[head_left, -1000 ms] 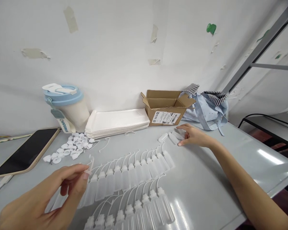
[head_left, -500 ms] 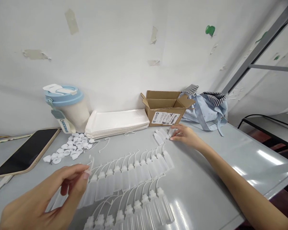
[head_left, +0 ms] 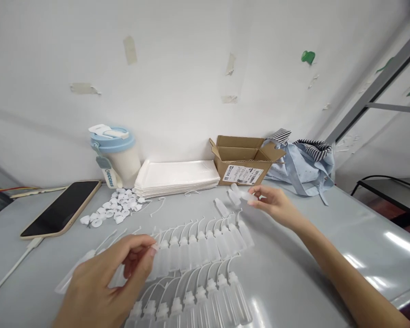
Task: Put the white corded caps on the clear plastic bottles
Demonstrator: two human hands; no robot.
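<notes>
Two rows of small translucent plastic bottles [head_left: 205, 243] with thin tethered caps lie side by side on the grey table [head_left: 304, 269]. My left hand [head_left: 105, 282] hovers over the left end of the rows, fingers pinched on a thin white cap piece at its fingertips. My right hand [head_left: 275, 205] is raised just above the table near the cardboard box, its fingers closed on a small translucent bottle [head_left: 242, 195]. One loose bottle [head_left: 221, 207] lies on the table just left of that hand.
A pile of small white caps [head_left: 114, 209] lies near a phone [head_left: 61, 208] on a cable. A blue-lidded cup [head_left: 114, 152], a stack of white trays [head_left: 179, 176], an open cardboard box [head_left: 244, 159] and a blue cloth bag [head_left: 304, 166] stand along the wall.
My right hand has lifted a bottle off the table from the loose group by the box. The view shifted left, so everything sits further right. My left hand stays pinched.
</notes>
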